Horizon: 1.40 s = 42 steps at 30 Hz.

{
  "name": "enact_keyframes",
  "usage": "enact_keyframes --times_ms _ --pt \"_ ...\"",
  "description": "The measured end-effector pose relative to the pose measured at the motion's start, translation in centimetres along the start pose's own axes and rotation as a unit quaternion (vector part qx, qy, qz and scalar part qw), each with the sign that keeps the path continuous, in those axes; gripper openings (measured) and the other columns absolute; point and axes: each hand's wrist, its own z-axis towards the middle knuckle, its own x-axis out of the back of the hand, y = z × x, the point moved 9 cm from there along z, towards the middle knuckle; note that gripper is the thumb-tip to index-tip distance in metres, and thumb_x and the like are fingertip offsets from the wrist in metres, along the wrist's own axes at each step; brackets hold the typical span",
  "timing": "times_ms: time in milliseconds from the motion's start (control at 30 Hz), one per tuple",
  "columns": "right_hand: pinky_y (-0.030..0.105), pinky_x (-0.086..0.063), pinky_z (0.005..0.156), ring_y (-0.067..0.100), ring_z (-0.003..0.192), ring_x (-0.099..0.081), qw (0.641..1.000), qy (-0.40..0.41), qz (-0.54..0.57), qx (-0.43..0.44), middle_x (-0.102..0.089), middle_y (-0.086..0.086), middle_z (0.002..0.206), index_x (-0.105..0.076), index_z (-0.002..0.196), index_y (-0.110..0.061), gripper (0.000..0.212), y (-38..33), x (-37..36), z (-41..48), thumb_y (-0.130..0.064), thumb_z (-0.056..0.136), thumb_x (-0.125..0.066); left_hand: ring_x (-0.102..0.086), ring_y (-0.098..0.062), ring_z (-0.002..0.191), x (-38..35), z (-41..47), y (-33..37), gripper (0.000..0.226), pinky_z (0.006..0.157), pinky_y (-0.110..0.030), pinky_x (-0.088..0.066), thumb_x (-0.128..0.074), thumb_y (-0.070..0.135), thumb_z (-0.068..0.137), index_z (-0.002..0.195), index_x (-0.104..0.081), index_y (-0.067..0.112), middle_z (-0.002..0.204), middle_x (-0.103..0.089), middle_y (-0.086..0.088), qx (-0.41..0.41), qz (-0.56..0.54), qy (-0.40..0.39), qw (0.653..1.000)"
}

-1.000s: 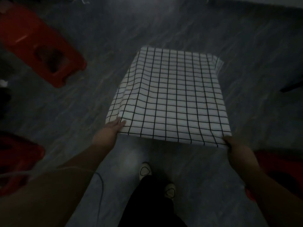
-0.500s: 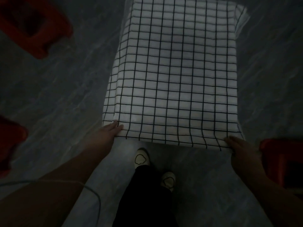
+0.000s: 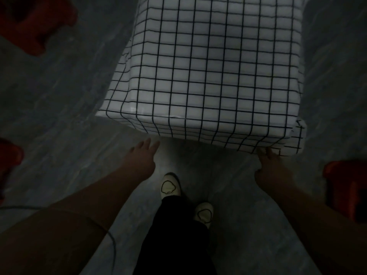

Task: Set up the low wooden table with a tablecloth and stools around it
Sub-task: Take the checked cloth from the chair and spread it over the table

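Head view. Left hand [image 3: 142, 158] extended forward, fingers spread and straight, free of the cloth, just short of the near hanging edge. Right hand [image 3: 272, 167] reaching to the near right corner of the tablecloth [image 3: 214, 72], fingertips [image 3: 265, 150] touching the hem there; whether pinched on the fabric or merely resting against it cannot be told.

Tablecloth white with thin black grid lines, thin fabric, draped flat over the table top and folded down over near and left edges, forming a boxy shape; table itself fully covered. Small crumple at near right corner.

Red plastic stools on grey marbled floor [image 3: 59, 100]: one beyond left edge [image 3: 37, 22], one at near left [image 3: 10, 155], one at near right [image 3: 345, 187], all apart from the table. White shoes [image 3: 169, 185], dark trousers below.
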Motion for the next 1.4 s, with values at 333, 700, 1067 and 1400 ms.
enact_keyframes --times_ms 333,700,1067,1400 --pt "0.047 -0.024 0.119 0.032 0.147 -0.019 0.994 -0.023 0.098 -0.049 -0.020 0.013 0.162 -0.021 0.158 -0.019 0.069 -3.0 5.2 -6.1 -0.015 0.095 -0.051 -0.025 -0.027 0.146 7.3 -5.5 5.8 0.067 0.116 -0.043 -0.029 -0.046 0.018 0.097 0.157 -0.019 0.015 0.162 -0.021 -0.012 -0.068 -0.071 0.023 0.995" --pt "0.040 -0.024 0.119 0.027 0.147 -0.022 0.984 0.044 0.159 -0.069 -0.022 0.012 0.162 -0.021 0.157 -0.016 0.065 -3.7 14.1 -14.4 -0.013 0.098 -0.045 -0.031 -0.028 0.143 16.1 -10.5 15.5 0.066 0.113 -0.048 -0.034 -0.049 0.027 0.097 0.156 -0.022 0.019 0.158 -0.030 -0.010 -0.170 -0.033 0.034 0.984" --pt "0.044 -0.026 0.117 0.030 0.144 -0.029 0.953 0.094 0.276 -0.089 -0.032 0.016 0.157 -0.034 0.152 -0.008 0.064 3.0 14.4 -14.2 -0.009 0.091 -0.052 -0.015 -0.028 0.150 15.8 -7.2 28.8 0.064 0.121 -0.046 -0.017 -0.046 0.025 0.099 0.156 -0.017 0.021 0.164 -0.018 -0.009 -0.256 0.046 0.037 0.965" --pt "0.045 -0.031 0.113 0.030 0.133 -0.042 0.940 0.098 0.319 -0.072 -0.044 0.016 0.147 -0.038 0.149 -0.006 0.057 10.6 12.2 -8.1 -0.009 0.093 -0.050 -0.009 -0.031 0.151 13.8 -1.7 37.6 0.066 0.122 -0.048 -0.017 -0.052 0.028 0.096 0.155 -0.021 0.020 0.164 -0.015 -0.012 -0.266 0.069 0.048 0.960"
